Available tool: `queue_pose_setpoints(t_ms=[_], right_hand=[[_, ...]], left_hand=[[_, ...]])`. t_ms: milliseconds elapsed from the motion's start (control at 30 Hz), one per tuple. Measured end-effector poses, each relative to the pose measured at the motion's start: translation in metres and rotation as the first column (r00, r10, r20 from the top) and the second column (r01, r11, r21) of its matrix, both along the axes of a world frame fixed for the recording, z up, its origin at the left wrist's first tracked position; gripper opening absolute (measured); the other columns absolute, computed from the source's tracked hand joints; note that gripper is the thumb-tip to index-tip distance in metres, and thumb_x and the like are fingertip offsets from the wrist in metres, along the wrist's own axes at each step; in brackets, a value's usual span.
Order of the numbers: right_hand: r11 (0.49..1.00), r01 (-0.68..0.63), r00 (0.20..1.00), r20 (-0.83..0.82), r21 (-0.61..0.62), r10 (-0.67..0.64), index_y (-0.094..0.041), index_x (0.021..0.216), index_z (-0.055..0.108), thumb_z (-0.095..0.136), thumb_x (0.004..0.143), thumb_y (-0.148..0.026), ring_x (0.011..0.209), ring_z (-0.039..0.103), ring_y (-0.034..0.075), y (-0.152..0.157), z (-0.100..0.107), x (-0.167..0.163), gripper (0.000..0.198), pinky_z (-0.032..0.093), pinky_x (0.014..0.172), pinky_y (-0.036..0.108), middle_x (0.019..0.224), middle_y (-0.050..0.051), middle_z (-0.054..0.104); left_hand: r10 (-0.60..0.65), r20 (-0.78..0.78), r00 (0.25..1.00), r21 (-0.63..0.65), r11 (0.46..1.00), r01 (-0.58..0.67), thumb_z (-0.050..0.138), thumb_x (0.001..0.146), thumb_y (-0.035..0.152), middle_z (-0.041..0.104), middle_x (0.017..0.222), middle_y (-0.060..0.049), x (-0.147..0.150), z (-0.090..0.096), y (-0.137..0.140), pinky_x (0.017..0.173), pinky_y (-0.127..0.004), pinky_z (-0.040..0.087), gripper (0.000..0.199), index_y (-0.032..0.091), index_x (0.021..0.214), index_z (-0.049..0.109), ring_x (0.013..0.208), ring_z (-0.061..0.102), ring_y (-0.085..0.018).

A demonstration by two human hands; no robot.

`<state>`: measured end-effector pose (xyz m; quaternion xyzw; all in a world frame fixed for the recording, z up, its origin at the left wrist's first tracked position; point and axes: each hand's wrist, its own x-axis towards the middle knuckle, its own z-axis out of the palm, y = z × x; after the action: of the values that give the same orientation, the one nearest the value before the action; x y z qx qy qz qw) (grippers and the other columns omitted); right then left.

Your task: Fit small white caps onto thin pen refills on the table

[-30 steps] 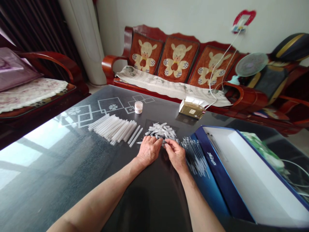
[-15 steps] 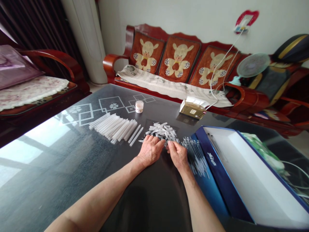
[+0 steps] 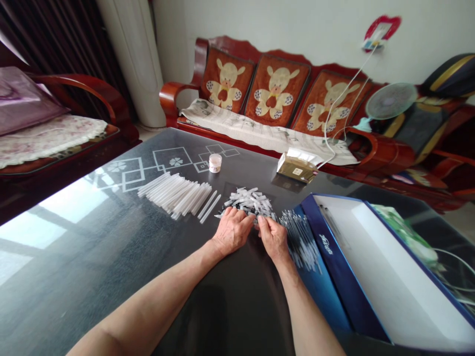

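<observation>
My left hand (image 3: 234, 229) rests at the near edge of a pile of small white and grey plastic pieces (image 3: 254, 198), its fingers curled. Close beside it, my right hand (image 3: 273, 236) has thumb and fingers pinched together. The two hands nearly meet at the fingertips, and what they hold there is too small and hidden to name. To the left lies a row of whitish translucent pen barrels (image 3: 178, 195), with two set slightly apart. Right of my right hand, a bundle of thin pen refills (image 3: 302, 237) lies on the blue box flap.
An open blue box (image 3: 378, 277) with a white inside takes up the table's right side, a green-and-white packet (image 3: 408, 232) beyond it. A small round tub (image 3: 215, 163) and a tissue pack (image 3: 297, 167) stand farther back on the dark table (image 3: 111, 237). Behind is a wooden sofa (image 3: 174, 101).
</observation>
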<state>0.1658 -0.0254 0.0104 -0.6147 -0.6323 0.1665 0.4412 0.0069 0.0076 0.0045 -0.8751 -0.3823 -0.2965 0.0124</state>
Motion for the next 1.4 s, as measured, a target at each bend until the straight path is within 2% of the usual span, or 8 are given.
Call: queue_pose_setpoints(t_ms=[233,467,733,900,1067,1167,1267,1400], right_hand=[[0.999,-0.043,0.997,-0.061,0.021,0.044,-0.02,0.09,0.064,0.053,0.087,-0.04,0.062,0.063,0.017,-0.001,-0.0011,0.0007,0.023,0.049,0.059,0.026,0.072,0.003,0.068],[1.0,-0.018,0.999,0.036,0.011,0.018,-0.02,0.064,0.06,0.044,0.094,-0.043,0.056,0.057,0.016,-0.0001,-0.0007,0.0005,0.04,0.045,0.058,0.026,0.056,0.002,0.061],[0.998,-0.037,0.999,0.036,0.043,0.036,-0.02,0.079,0.064,0.047,0.092,-0.041,0.061,0.06,0.016,-0.0009,-0.0005,0.0018,0.03,0.046,0.06,0.025,0.067,0.002,0.066],[0.999,-0.006,0.996,0.09,0.048,0.001,-0.02,0.063,0.058,0.043,0.094,-0.04,0.055,0.055,0.014,-0.0002,-0.001,0.0004,0.04,0.043,0.057,0.024,0.056,0.001,0.06],[0.998,-0.033,0.997,0.078,0.046,0.029,-0.02,0.07,0.063,0.046,0.093,-0.042,0.056,0.057,0.015,-0.001,0.0002,-0.0019,0.037,0.044,0.059,0.025,0.06,0.002,0.064],[1.0,0.015,1.0,0.015,0.024,-0.015,-0.02,0.073,0.066,0.048,0.092,-0.046,0.056,0.058,0.016,-0.0001,0.0016,-0.0012,0.037,0.044,0.058,0.026,0.063,0.003,0.066],[0.984,0.177,0.973,-0.148,-0.013,-0.177,-0.019,0.072,0.066,0.048,0.091,-0.052,0.053,0.058,0.016,0.0022,0.0023,0.0014,0.043,0.044,0.056,0.027,0.059,0.003,0.066],[0.976,0.215,0.922,-0.319,-0.043,-0.217,-0.018,0.074,0.066,0.048,0.09,-0.056,0.052,0.057,0.016,0.0022,0.0019,-0.0011,0.045,0.044,0.055,0.026,0.057,0.003,0.063]], left_hand=[[0.014,0.014,1.0,0.002,1.0,-0.014,0.038,0.098,0.03,0.061,0.082,-0.006,-0.0001,-0.0012,0.0005,0.079,-0.038,0.04,0.031,0.022,0.11,0.065,0.077,0.051,-0.02],[-0.014,-0.004,1.0,-0.006,1.0,0.014,0.038,0.098,0.029,0.059,0.081,-0.006,-0.0002,0.0009,-0.0009,0.078,-0.037,0.04,0.03,0.022,0.107,0.066,0.077,0.051,-0.02],[-0.013,0.025,1.0,-0.021,1.0,0.014,0.038,0.097,0.029,0.059,0.082,-0.007,0.0,-0.0016,0.0001,0.079,-0.038,0.041,0.03,0.022,0.109,0.065,0.078,0.052,-0.02],[-0.028,-0.004,1.0,-0.018,0.999,0.028,0.037,0.097,0.029,0.059,0.081,-0.006,-0.0002,0.0001,-0.0004,0.08,-0.037,0.041,0.031,0.022,0.107,0.066,0.078,0.051,-0.02],[-0.022,0.007,1.0,-0.009,1.0,0.022,0.037,0.098,0.029,0.061,0.081,-0.006,-0.0006,0.001,-0.0004,0.079,-0.038,0.041,0.031,0.021,0.108,0.066,0.078,0.053,-0.02],[-0.006,0.093,0.996,0.051,0.999,0.001,0.042,0.097,0.028,0.065,0.098,-0.009,-0.0007,0.0042,-0.0024,0.089,-0.042,0.04,0.029,0.022,0.117,0.062,0.092,0.057,-0.023],[0.018,0.288,0.957,0.064,0.997,-0.038,0.048,0.094,0.03,0.064,0.11,-0.01,-0.0008,0.0055,-0.0038,0.095,-0.042,0.041,0.026,0.021,0.115,0.061,0.104,0.057,-0.023],[0.173,0.593,0.787,-0.202,0.977,-0.063,0.048,0.095,0.037,0.066,0.084,-0.005,-0.0018,0.0014,-0.0006,0.075,-0.029,0.049,0.026,0.018,0.092,0.066,0.077,0.061,-0.015]])
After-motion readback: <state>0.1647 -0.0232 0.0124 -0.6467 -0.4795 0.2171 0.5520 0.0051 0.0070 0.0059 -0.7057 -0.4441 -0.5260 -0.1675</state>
